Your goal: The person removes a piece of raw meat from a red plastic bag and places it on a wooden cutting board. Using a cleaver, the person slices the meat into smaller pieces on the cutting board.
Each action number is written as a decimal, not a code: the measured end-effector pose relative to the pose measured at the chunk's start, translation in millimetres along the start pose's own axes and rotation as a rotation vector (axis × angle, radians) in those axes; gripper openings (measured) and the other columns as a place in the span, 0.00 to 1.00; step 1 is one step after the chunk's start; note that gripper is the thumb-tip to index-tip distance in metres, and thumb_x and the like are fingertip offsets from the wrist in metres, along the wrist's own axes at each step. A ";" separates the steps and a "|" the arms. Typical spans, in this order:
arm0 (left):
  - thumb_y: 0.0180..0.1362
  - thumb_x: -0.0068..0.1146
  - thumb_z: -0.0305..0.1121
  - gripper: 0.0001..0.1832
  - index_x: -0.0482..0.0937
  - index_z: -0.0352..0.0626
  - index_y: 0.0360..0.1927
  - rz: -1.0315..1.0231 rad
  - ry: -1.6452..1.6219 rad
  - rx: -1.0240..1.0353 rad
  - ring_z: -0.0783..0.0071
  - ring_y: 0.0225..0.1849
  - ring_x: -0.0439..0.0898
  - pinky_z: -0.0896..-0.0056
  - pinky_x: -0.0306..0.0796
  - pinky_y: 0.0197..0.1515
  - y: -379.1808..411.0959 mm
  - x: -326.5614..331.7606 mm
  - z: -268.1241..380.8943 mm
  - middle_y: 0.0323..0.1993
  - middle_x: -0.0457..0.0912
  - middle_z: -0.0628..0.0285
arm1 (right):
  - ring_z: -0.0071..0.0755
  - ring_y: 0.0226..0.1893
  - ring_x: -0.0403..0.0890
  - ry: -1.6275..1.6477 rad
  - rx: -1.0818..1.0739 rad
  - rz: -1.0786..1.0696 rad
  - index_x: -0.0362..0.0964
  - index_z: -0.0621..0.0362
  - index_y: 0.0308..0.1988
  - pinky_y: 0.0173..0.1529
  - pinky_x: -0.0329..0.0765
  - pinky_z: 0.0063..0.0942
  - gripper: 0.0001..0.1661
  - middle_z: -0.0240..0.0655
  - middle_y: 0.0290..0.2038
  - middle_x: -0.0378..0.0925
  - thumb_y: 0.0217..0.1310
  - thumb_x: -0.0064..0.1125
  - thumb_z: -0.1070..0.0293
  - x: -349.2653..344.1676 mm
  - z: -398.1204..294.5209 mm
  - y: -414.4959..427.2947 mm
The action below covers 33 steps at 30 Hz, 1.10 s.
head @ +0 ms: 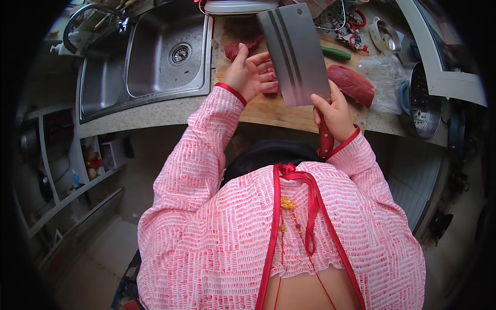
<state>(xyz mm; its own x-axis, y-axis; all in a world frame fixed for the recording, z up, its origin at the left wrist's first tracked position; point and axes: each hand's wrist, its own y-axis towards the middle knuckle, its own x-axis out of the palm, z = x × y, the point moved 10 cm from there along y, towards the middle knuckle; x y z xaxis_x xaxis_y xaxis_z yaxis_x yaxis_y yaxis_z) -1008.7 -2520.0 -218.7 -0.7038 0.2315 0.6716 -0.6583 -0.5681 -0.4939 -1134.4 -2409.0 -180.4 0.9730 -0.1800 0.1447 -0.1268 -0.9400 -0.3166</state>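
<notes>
My right hand (338,114) grips the red, studded handle of a cleaver (302,54), its broad steel blade raised above a wooden cutting board (267,111). Palm up with fingers apart, my left hand (252,75) is beside the blade's left edge; whether the fingertips touch it I cannot tell. A piece of raw red meat (232,50) lies on the board beyond that hand. Smaller meat (270,88) shows under its fingers, partly hidden. To the right of the blade rests a larger chunk of raw meat (354,86). A green vegetable (336,53) lies behind it, partly covered.
On the left is a steel double sink (166,50) with a curved faucet (71,29). Crumpled clear plastic (385,75) lies right of the large meat. Past it stand a steel pot (428,116) with a blue handle and a small metal bowl (388,35). A white-framed window sash (453,82) juts in at upper right.
</notes>
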 end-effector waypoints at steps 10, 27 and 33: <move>0.66 0.26 0.59 0.37 0.66 0.33 0.58 -0.071 -0.101 0.043 0.59 0.58 0.70 0.61 0.65 0.59 1.4 7.7 10.2 0.57 0.71 0.50 | 0.18 0.14 0.67 0.235 0.021 0.125 0.59 0.57 0.51 0.17 0.68 0.19 0.16 0.29 0.29 0.68 0.63 0.48 0.73 -35.4 4.5 3.1; 0.35 0.67 0.42 0.37 0.71 0.44 0.53 0.589 1.884 0.632 0.55 0.57 0.67 0.57 0.64 0.58 45.1 -79.9 88.6 0.54 0.70 0.55 | 0.16 0.13 0.68 -0.142 0.024 0.215 0.58 0.62 0.58 0.17 0.67 0.16 0.25 0.30 0.29 0.73 0.62 0.50 0.74 -38.6 12.5 -46.2; 0.34 0.67 0.43 0.28 0.77 0.44 0.42 0.602 1.970 0.567 0.58 0.51 0.72 0.58 0.66 0.53 54.4 -63.1 91.3 0.43 0.76 0.58 | 0.17 0.13 0.70 -0.303 0.023 0.247 0.63 0.65 0.52 0.16 0.66 0.17 0.20 0.31 0.25 0.73 0.61 0.51 0.73 -33.0 14.9 -59.1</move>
<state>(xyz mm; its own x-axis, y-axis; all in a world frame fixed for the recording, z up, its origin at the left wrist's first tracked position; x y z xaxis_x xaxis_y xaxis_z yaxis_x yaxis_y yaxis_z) -975.7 -2637.6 -237.5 -0.2802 0.0766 -0.9569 -0.4374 -0.8975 0.0562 -1156.1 -2343.2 -180.4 0.9270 -0.3035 -0.2206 -0.3636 -0.8715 -0.3290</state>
